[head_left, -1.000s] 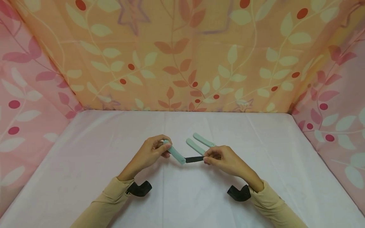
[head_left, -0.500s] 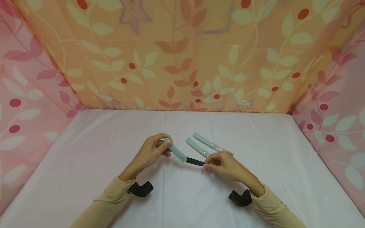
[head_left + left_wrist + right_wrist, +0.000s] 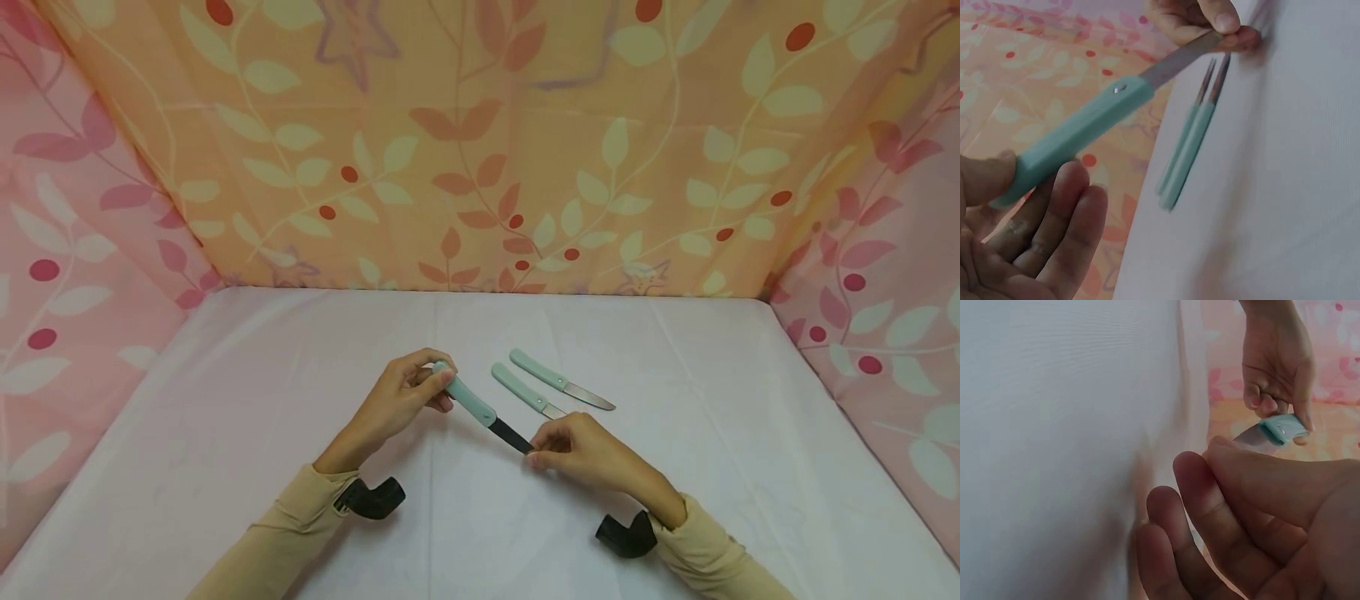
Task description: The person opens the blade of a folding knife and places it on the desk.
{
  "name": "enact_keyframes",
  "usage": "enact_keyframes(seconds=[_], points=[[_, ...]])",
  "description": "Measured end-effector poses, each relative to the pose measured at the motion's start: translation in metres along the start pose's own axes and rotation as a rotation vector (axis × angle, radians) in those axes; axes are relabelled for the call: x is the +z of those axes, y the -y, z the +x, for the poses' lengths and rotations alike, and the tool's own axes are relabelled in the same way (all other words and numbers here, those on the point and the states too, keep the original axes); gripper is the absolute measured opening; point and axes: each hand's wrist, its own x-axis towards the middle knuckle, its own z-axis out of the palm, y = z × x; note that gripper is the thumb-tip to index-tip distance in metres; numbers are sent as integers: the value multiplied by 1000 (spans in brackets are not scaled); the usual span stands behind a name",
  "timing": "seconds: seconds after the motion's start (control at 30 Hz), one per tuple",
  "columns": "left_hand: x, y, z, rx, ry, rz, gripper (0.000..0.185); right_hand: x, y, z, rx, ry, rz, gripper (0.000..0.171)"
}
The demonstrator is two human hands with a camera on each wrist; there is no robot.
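Pale pink cloth covers the counter, w/ leaf-print fabric hung behind and at both sides. Near the counter's middle, the left hand curls fingers and thumb round the mint handle of a knife, held just off the cloth. The right hand pinches the dark blade tip btwn thumb and fingers; the left wrist view shows that pinch clearly. Whether the dark part is a sheath or bare blade can't be told. Two more knives lie side by side just beyond, toward the back edge: near knife and far knife, both w/ bare blades on the cloth. Judging by this, those two look dealt with; the held one appears mid-handling, not yet laid down.
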Motion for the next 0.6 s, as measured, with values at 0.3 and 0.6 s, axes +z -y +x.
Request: enact_keyframes(seconds=[0.3,0.6], points=[[-3,8,4,-26,26,93,31,2,-4,-2,-16,-21,-34,9],[2,13,10,10,6,270,37,-3,-5,-9,30,-37,-53,17]])
